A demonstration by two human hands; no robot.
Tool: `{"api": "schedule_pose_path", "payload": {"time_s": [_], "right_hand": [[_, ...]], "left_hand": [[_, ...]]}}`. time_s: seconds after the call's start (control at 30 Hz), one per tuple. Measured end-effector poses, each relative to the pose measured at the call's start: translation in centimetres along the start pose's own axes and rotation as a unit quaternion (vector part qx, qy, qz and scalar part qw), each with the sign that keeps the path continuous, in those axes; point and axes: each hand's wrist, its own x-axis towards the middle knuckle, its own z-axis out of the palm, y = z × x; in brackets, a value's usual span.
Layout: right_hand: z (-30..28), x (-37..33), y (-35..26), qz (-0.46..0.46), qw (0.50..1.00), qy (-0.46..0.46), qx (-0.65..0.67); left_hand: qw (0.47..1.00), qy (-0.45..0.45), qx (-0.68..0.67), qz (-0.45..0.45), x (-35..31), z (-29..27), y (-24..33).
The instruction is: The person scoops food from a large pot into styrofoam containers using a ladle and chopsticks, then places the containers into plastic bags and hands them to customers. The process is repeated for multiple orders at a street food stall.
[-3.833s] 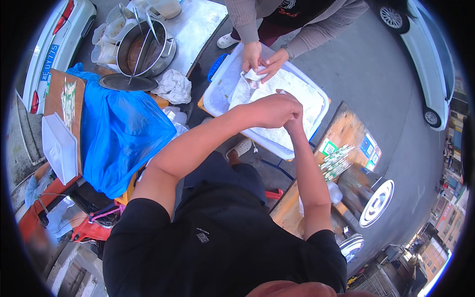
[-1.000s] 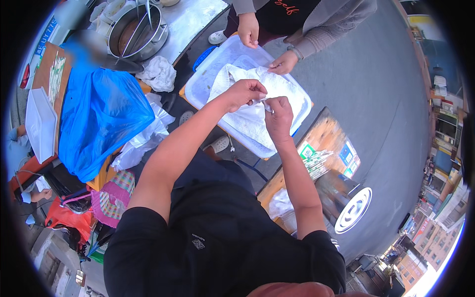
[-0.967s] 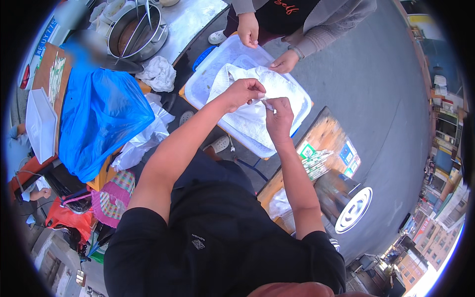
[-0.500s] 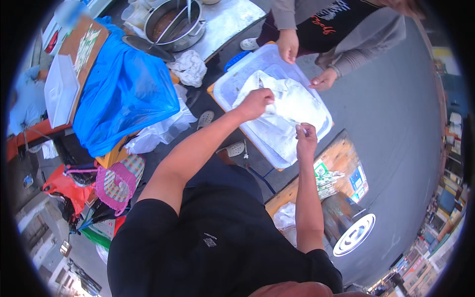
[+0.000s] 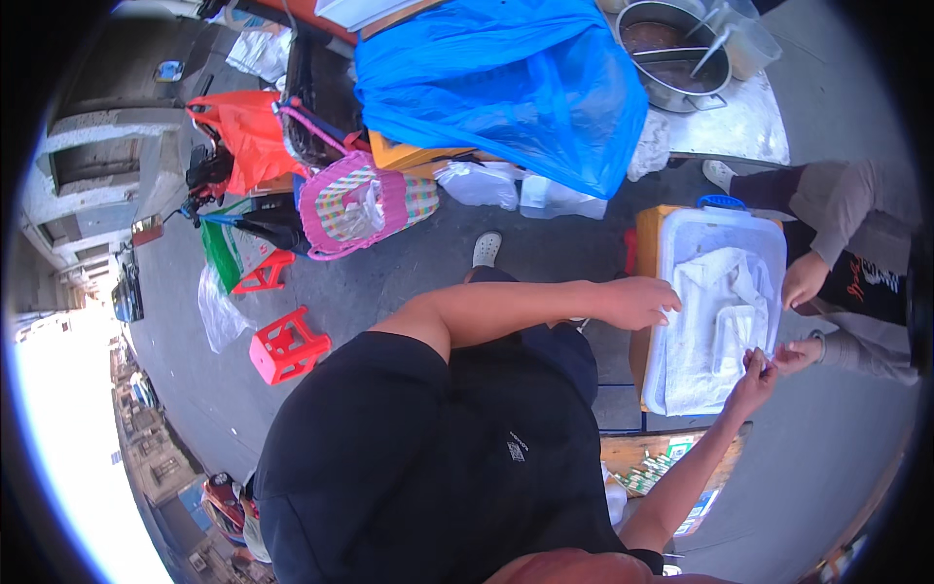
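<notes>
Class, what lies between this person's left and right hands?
In the head view, a white cloth in a pale plastic tub lies between the left hand and right hand.

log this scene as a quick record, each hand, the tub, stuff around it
left hand: at the near-left edge of the white tub; grip unclear
right hand: close to a co-worker's hand; contact and contents unclear
tub contents: white cloth
around: blue plastic sheeting, divided pot, pink-rimmed basket, red stools
</notes>
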Motion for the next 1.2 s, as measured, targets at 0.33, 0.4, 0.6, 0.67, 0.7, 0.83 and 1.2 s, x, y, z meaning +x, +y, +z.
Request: {"api": "schedule_pose_path", "payload": {"time_s": [0.33, 0.4, 0.6, 0.67, 0.7, 0.83, 1.2], "right_hand": [[2.0, -2.7, -4.2, -0.01, 0.949, 0.087, -0.302], [5.2, -5.2, -6.6, -0.051, 0.926, 0.114, -0.356], [27.6, -17.7, -11.2, -0.004, 0.972, -0.121, -0.201], [36.7, -24.6, -12.8, -0.115, 0.945, -0.273, -0.137], [42.4, -30.1, -16.6, -0.068, 0.936, -0.336, -0.076], [58.8, -43.6, -22.9, -0.263, 0.766, -0.582, -0.078], [75.7, -48.0, -18.8, -0.386, 0.463, -0.662, -0.445]], "left_hand": [[0.775, 0.399, 0.121, -0.475, -46.6, -31.7, -14.9], [0.768, 0.38, 0.171, -0.487, -51.7, -33.7, -22.3], [0.738, 0.334, 0.166, -0.563, -55.3, -32.8, -37.9], [0.712, 0.356, -0.018, -0.605, -53.3, -33.1, -36.9], [0.685, 0.36, -0.106, -0.625, -53.2, -33.2, -36.3], [0.783, 0.305, -0.044, -0.54, -55.7, -31.2, -38.7], [0.741, 0.179, -0.027, -0.647, -55.4, -38.7, -27.0]]}}
